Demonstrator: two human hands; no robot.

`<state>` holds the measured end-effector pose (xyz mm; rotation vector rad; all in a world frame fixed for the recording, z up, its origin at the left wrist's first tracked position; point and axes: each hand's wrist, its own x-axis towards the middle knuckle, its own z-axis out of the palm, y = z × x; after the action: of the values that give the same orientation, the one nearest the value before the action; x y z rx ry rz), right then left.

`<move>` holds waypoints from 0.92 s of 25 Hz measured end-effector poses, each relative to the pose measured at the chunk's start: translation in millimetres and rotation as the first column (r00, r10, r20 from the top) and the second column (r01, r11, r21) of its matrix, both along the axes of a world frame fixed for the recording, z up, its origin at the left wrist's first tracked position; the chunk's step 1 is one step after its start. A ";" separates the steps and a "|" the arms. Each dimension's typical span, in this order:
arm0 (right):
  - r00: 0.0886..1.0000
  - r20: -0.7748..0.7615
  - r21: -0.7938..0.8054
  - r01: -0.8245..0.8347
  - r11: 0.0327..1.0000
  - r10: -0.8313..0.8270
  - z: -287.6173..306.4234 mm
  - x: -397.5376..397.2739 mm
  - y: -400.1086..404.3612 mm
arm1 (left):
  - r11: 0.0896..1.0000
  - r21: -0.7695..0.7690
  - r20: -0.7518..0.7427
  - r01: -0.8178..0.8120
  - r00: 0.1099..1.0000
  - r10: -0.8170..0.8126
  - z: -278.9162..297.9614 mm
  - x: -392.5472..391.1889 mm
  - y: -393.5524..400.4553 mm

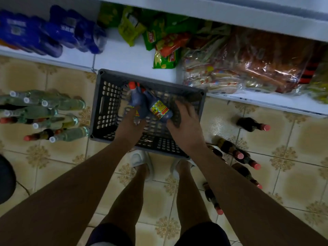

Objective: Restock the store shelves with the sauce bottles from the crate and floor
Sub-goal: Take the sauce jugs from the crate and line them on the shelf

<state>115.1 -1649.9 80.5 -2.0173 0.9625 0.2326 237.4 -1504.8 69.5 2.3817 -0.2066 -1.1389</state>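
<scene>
Seen from above: a white shelf (124,59) at twelve o'clock, a grey crate (106,103) on the floor below it. Two dark sauce bottles (158,107) lie inside. Left hand (129,125) grips one; right hand (184,125), fingers spread, touches the other. Pickup step; next, probably close, lift, shelve

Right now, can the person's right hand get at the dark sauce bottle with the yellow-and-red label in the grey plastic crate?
Probably yes: the right hand hovers open just beside that bottle, inside the open-topped crate, nothing between them.
</scene>
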 end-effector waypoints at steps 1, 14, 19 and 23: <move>0.999 -0.012 0.028 -0.035 0.999 0.035 -13.0 6.9 4.9 | 0.999 0.011 -0.021 -0.035 0.999 0.035 -8.9 6.4 5.5; 0.903 -0.388 0.225 -0.103 0.969 0.186 -256.2 95.7 10.7 | 0.935 -0.083 -0.014 -0.345 0.938 0.345 -197.6 89.7 26.7; 0.913 -0.366 0.176 -0.121 0.977 0.179 -322.3 107.7 17.5 | 0.893 -0.183 -0.048 -0.411 0.911 0.409 -263.8 84.0 23.7; 0.936 -0.304 0.132 -0.145 0.981 0.179 -341.6 106.2 15.2 | 0.897 -0.275 -0.047 -0.346 0.937 0.347 -285.5 77.2 22.0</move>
<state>221.3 -1634.8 -261.1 -1.9963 0.9530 0.7010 314.7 -1482.8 -216.0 2.0642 0.0556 -0.8739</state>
